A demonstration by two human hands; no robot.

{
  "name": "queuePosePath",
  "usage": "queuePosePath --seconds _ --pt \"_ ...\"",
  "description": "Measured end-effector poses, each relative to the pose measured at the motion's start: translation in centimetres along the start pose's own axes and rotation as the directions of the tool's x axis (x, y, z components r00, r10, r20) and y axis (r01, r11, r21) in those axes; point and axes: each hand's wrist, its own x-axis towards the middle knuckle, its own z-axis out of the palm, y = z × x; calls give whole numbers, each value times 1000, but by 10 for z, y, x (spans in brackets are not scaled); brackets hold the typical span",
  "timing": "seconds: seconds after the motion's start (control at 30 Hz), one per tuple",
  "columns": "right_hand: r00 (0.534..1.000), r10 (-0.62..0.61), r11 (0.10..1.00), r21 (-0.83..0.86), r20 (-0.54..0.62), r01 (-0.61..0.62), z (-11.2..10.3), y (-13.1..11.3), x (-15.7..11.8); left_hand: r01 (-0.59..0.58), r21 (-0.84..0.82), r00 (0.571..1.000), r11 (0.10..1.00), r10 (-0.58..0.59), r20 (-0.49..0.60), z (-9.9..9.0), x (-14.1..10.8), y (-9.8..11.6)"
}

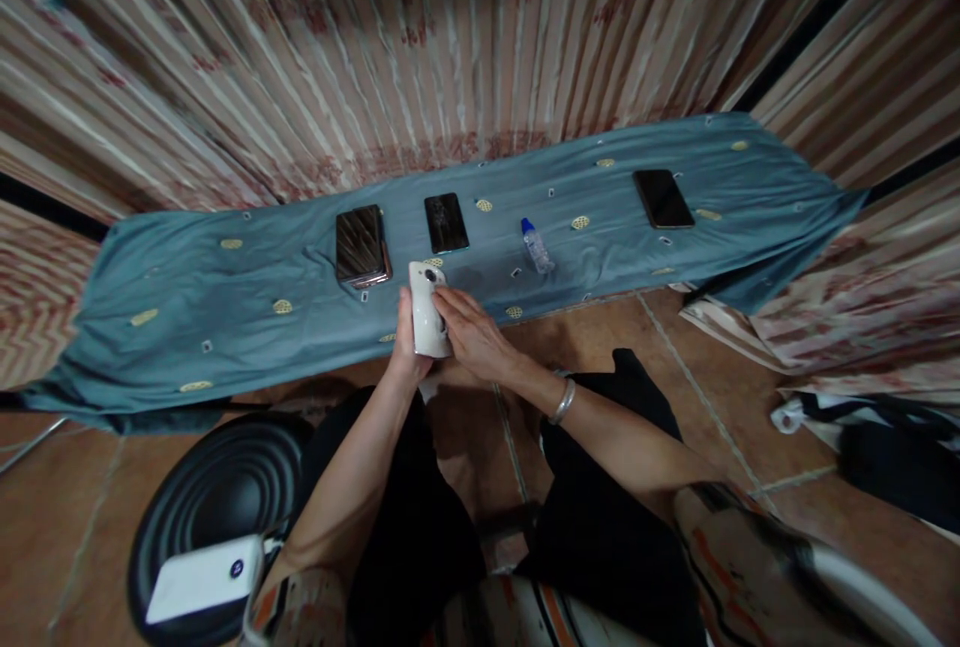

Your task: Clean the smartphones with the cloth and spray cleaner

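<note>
A white phone, its back with a round camera facing up, is held over the near edge of the cloth-covered table. My left hand grips it from the left side and below. On its right side lies my right hand, fingers closed together against the phone's back and edge; a silver bracelet is on that wrist. Beyond the phone, a dark phone lies flat. To its left is a stack of dark phones. A small clear bottle with a blue cap lies on its side to the right.
Another dark phone lies farther right on the blue-green cloth. Striped curtains hang behind the table. At the lower left, a white power bank rests on a round black stool. A dark bag is at the right.
</note>
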Motion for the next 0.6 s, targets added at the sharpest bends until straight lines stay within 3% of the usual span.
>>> queuePosePath --seconds 0.37,0.6 --pt "999 -20 999 -40 -44 18 -14 5 10 55 -1 997 998 -55 59 18 -15 -8" --pt "997 -71 996 -53 4 71 -10 -8 4 56 -7 998 998 -56 4 14 -12 -2"
